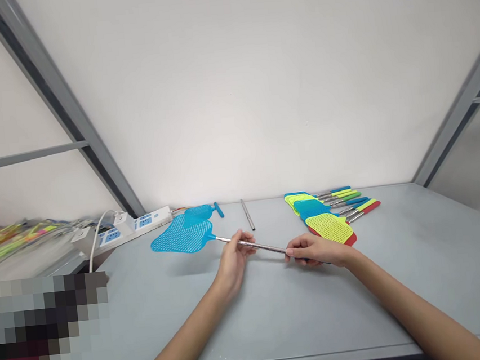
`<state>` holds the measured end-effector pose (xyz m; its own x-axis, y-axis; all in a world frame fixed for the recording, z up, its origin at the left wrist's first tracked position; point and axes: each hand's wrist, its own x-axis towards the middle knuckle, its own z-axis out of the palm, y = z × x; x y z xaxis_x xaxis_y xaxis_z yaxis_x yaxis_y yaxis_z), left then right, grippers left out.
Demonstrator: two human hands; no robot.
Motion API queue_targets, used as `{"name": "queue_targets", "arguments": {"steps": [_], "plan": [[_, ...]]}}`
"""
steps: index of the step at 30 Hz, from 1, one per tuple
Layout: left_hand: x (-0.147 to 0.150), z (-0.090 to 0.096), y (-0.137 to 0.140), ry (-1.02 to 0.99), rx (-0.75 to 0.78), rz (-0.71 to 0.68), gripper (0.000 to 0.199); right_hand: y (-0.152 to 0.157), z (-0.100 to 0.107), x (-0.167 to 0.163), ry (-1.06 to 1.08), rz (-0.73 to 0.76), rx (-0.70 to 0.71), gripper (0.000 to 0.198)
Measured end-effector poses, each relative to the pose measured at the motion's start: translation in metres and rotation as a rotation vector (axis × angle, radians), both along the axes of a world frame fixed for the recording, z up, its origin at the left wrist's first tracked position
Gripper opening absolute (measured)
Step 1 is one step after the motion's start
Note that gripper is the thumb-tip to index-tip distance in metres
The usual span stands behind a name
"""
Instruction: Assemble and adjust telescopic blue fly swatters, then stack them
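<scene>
A blue fly swatter (181,237) with a long metal rod is held across the middle of the table, its perforated head to the left. My left hand (235,258) is closed around the rod a little right of the head. Farther along, my right hand (312,250) grips the rod's other end, and its fingers hide most of the handle there. Behind the held swatter lie another blue swatter head (199,213), a short blue handle (218,210) and a separate metal rod (247,214).
Beyond my right hand lies a pile of swatters (329,227) in yellow, blue and red. A white power strip (142,226) with a cable is at the back left. Blurred colourful items (20,238) sit farther left. A white wall (235,90) and grey metal posts (58,101) bound the table.
</scene>
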<state>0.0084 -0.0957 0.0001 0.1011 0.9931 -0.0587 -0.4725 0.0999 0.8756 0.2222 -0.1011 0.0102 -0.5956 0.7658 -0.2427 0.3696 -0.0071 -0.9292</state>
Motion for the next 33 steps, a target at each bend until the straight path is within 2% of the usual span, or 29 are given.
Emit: {"name": "queue_targets", "arguments": {"steps": [2,3,7,10,16,20,26,33], "plan": [[-0.008,0.007,0.006,-0.229,-0.112,0.196,0.021,0.000,-0.004,-0.004,-0.024,-0.043,0.088,0.034],[-0.012,0.010,0.009,-0.265,-0.128,0.250,0.025,0.001,-0.007,-0.006,-0.034,-0.064,0.133,0.034],[-0.026,0.016,0.016,-0.358,-0.141,0.354,0.040,-0.001,-0.014,-0.017,-0.034,-0.093,0.210,0.034],[-0.029,0.018,0.016,-0.416,-0.111,0.407,0.043,-0.006,-0.015,-0.028,-0.001,-0.082,0.169,0.036],[-0.024,0.013,0.015,-0.487,-0.022,0.528,0.042,-0.017,-0.019,-0.046,0.018,-0.115,0.019,0.042],[-0.019,0.003,0.018,-0.503,-0.063,0.553,0.043,-0.020,-0.022,-0.047,0.037,-0.127,-0.189,0.043],[-0.012,-0.002,0.014,-0.528,-0.079,0.530,0.042,-0.017,-0.017,-0.039,0.120,-0.022,-0.435,0.039],[-0.003,-0.004,0.005,-0.560,-0.086,0.503,0.041,-0.006,-0.017,-0.028,0.085,0.125,-0.709,0.038]]}}
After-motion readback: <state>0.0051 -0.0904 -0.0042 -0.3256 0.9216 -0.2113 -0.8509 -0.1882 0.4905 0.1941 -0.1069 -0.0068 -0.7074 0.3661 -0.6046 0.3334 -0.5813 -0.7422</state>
